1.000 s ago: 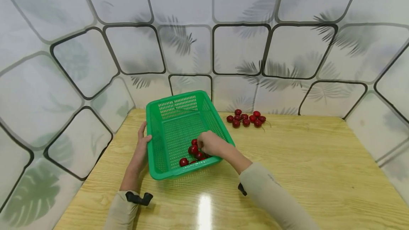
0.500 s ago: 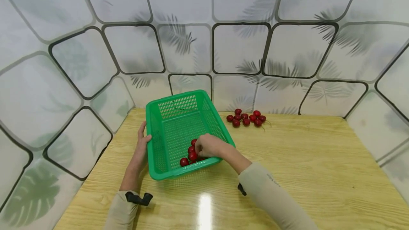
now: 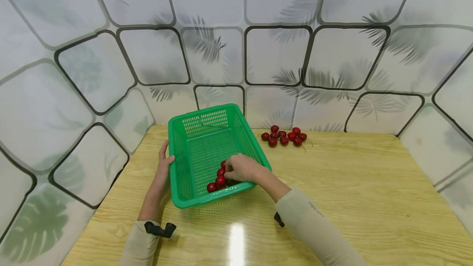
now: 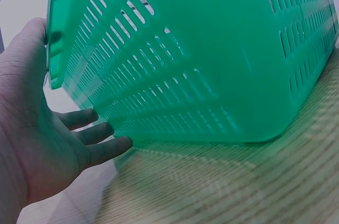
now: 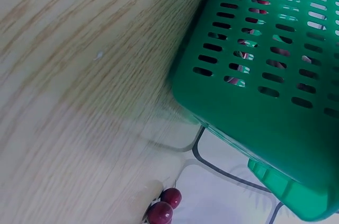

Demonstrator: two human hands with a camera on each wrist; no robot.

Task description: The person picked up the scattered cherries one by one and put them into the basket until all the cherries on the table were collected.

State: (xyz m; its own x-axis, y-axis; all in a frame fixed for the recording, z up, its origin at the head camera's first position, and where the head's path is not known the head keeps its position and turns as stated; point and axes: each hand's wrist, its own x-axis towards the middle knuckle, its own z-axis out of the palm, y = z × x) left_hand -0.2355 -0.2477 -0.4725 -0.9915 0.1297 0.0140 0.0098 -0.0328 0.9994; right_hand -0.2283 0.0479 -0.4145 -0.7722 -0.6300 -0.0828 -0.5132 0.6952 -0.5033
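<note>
A green plastic basket (image 3: 179, 184) with slotted walls stands on the wooden table, a few dark red cherries (image 3: 212, 187) gathered at its near right corner. My left hand (image 3: 162, 171) rests against the basket's left side, thumb at the rim; in the left wrist view its fingers (image 4: 108, 150) reach fairly straight along the outer wall. Inside the basket, my right hand (image 3: 244, 168) reaches down among the cherries with bent fingers. Its fingertips are hidden, so whether it pinches a cherry cannot be seen. The right wrist view shows only the basket's outer wall (image 5: 254, 91), with red glimpsed through the slots.
Beyond the basket's right side, a loose cluster of several cherries (image 3: 283, 140), some with stems, lies near the table's back edge. Bare wooden tabletop (image 3: 351, 192) extends to the right. A patterned wall covering (image 3: 277, 56) rises behind and at both sides.
My right hand has shifted slightly within the basket, and the cherries beside its fingers have moved a little. The left hand and the basket stay almost where they were.
</note>
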